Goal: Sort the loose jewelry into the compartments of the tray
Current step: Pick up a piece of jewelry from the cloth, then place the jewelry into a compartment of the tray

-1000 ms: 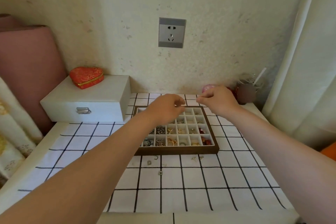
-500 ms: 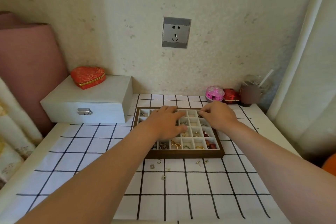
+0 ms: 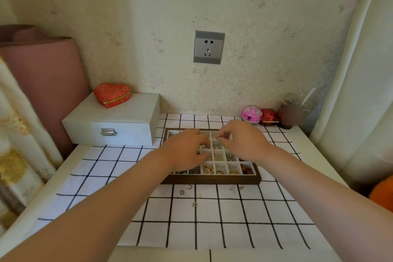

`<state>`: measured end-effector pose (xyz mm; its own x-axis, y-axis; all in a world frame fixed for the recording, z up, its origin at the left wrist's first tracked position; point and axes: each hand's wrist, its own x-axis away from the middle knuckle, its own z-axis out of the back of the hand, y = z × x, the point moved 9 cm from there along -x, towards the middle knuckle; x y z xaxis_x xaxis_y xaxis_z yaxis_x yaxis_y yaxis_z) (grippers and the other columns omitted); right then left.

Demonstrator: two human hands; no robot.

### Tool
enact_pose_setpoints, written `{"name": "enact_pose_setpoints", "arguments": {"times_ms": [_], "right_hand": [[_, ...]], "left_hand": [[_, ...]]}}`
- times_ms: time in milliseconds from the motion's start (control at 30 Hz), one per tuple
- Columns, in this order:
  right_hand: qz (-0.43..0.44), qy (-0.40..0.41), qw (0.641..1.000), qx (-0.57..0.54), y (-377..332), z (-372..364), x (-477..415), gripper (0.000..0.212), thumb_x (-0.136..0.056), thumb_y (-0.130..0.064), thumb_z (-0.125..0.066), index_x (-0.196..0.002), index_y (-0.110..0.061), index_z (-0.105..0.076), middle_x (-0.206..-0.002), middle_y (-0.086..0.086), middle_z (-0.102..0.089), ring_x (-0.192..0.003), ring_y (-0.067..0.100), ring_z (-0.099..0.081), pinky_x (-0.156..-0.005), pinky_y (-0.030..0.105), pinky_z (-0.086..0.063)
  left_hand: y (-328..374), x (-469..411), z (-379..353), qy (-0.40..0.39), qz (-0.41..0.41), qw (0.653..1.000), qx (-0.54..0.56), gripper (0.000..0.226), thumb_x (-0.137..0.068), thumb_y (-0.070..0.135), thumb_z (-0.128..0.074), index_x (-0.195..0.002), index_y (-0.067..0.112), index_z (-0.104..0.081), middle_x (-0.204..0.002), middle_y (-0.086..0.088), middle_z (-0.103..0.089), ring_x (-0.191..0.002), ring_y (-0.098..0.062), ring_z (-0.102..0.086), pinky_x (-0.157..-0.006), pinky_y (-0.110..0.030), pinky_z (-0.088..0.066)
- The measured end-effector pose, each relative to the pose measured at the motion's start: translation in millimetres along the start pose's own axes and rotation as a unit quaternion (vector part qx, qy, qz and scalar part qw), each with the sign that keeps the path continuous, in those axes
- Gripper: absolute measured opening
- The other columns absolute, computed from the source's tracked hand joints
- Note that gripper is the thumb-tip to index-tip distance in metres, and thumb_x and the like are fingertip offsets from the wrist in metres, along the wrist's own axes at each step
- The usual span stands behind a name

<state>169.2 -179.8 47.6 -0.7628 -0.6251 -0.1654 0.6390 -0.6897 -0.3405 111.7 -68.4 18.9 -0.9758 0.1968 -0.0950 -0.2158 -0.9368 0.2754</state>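
Hovering above the tray [image 3: 212, 181], left hand [image 3: 184, 152] and right hand [image 3: 244, 141] curl fingers [image 3: 229, 129]; grip cannot be told.

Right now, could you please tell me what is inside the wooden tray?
In the wooden tray, gold rings and red pieces lie in the near row, small items mid-tray. The left hand and right hand cover most far and left compartments.

soft even daylight, wide-angle edge warp

A red heart box [image 3: 112, 95] sits atop a white case [image 3: 112, 120].
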Motion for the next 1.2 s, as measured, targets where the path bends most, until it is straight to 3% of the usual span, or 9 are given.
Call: {"name": "enact_pose_setpoints", "arguments": {"times_ms": [100,300,433,500,633,700,833,967,1200], "right_hand": [[0.074,-0.058,0.995,0.018,-47,-11,21,0.009,-0.089,-0.034,-0.067,-0.091,-0.037,-0.075,-0.088,-0.016,-0.063,-0.082,0.003,-0.059,-0.074,0.030,-0.052],[0.186,-0.148,0.969,0.066,-95,-43,52,0.018,-0.093,-0.028,-0.065,-0.105,-0.034,-0.076,-0.080,-0.022,-0.049,-0.079,0.001,-0.048,-0.062,0.012,-0.031],[0.241,-0.149,0.951,0.125,-108,-57,57,0.022,-0.098,-0.029,-0.058,-0.112,-0.033,-0.074,-0.104,-0.009,-0.061,-0.094,0.013,-0.060,-0.069,0.027,-0.040],[0.262,-0.156,0.938,0.167,-111,-64,58,0.022,-0.099,-0.025,-0.055,-0.104,-0.029,-0.076,-0.096,-0.005,-0.056,-0.084,0.018,-0.057,-0.063,0.030,-0.043],[0.301,-0.143,0.914,0.233,-112,-74,62,0.019,-0.090,-0.012,-0.065,-0.073,-0.019,-0.066,-0.077,-0.004,-0.038,-0.059,0.018,-0.041,-0.044,0.025,-0.023],[0.298,-0.145,0.908,0.256,-110,-79,62,0.017,-0.089,-0.010,-0.066,-0.075,-0.019,-0.065,-0.076,-0.003,-0.040,-0.056,0.019,-0.045,-0.042,0.029,-0.034],[0.304,-0.161,0.890,0.298,-115,-87,66,0.019,-0.091,0.002,-0.056,-0.100,-0.009,-0.068,-0.096,0.007,-0.056,-0.069,0.029,-0.060,-0.051,0.038,-0.045],[0.307,-0.173,0.878,0.323,-122,-87,71,0.022,-0.095,0.003,-0.048,-0.109,-0.004,-0.063,-0.106,0.012,-0.055,-0.066,0.027,-0.045,-0.054,0.038,-0.038],[0.278,-0.204,0.914,0.215,-117,-84,70,0.021,-0.100,-0.030,-0.054,-0.110,-0.021,-0.071,-0.108,-0.002,-0.061,-0.096,0.020,-0.060,-0.071,0.032,-0.042]], "left_hand": [[-1,25,6,0.004,-0.013,1.000,-0.015,0.022,-0.090,0.043,-0.061,-0.107,0.030,-0.065,-0.098,0.011,-0.051,-0.093,-0.008,-0.050,-0.073,-0.024,-0.041],[-4,74,10,-0.006,-0.030,0.999,-0.042,0.014,-0.088,0.035,-0.064,-0.101,0.030,-0.068,-0.099,0.012,-0.052,-0.091,-0.006,-0.050,-0.068,-0.016,-0.037],[-1,93,8,-0.010,-0.034,0.999,-0.040,0.010,-0.090,0.032,-0.062,-0.098,0.032,-0.068,-0.098,0.014,-0.056,-0.088,-0.002,-0.049,-0.068,-0.013,-0.037],[-2,99,6,-0.020,-0.026,0.999,-0.042,0.014,-0.091,0.032,-0.060,-0.102,0.035,-0.069,-0.098,0.013,-0.060,-0.089,-0.004,-0.053,-0.071,-0.019,-0.043],[-2,105,3,-0.032,-0.031,0.998,-0.053,0.020,-0.093,0.031,-0.056,-0.107,0.035,-0.070,-0.100,0.012,-0.064,-0.092,-0.007,-0.058,-0.071,-0.022,-0.043],[-3,105,3,-0.033,-0.027,0.998,-0.054,0.022,-0.093,0.031,-0.055,-0.108,0.035,-0.071,-0.100,0.011,-0.065,-0.093,-0.007,-0.058,-0.071,-0.022,-0.044],[-8,103,2,-0.037,-0.009,0.998,-0.048,0.025,-0.093,0.031,-0.054,-0.111,0.036,-0.071,-0.101,0.012,-0.066,-0.093,-0.007,-0.060,-0.075,-0.024,-0.048],[-8,102,2,-0.037,-0.005,0.998,-0.040,0.024,-0.094,0.031,-0.055,-0.111,0.038,-0.071,-0.102,0.014,-0.068,-0.094,-0.005,-0.060,-0.078,-0.023,-0.047],[0,108,-15,-0.060,-0.027,0.997,-0.050,0.025,-0.095,0.033,-0.056,-0.115,0.039,-0.069,-0.106,0.013,-0.065,-0.095,-0.007,-0.059,-0.077,-0.027,-0.050]]}}
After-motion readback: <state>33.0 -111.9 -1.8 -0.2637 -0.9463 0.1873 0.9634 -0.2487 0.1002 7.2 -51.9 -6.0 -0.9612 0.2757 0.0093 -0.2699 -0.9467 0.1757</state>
